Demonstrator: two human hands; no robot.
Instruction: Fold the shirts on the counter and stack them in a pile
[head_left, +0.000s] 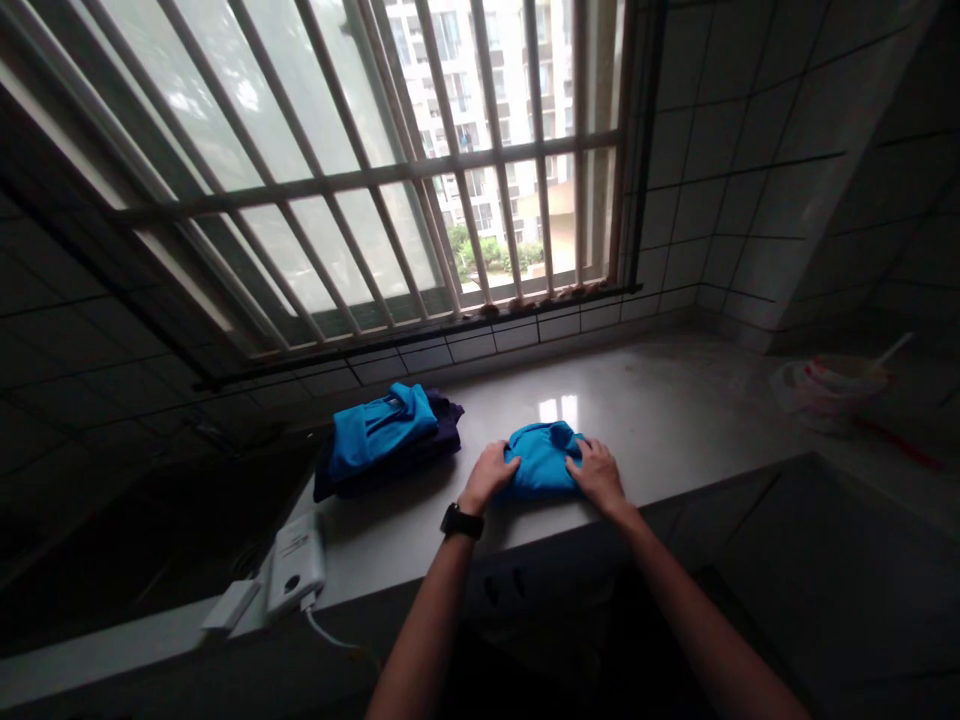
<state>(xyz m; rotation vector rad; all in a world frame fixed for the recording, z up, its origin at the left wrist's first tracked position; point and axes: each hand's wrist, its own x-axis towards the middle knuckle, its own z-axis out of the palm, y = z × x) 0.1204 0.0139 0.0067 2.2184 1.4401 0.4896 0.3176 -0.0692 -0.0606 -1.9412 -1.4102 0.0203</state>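
One blue shirt (pixel 541 462) lengthwise along counter edge (pixel 360 592)

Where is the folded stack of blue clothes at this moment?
In the head view, the stack lies on the countertop, left of the left hand, below the window.

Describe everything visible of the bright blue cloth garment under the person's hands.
The bright blue garment is soft-looking fabric, folded into a compact bundle with a rumpled, raised fold along its far edge. It lies flat on the pale polished stone countertop. The person's left hand and right hand rest on it from either side. What kind of garment it is cannot be told.
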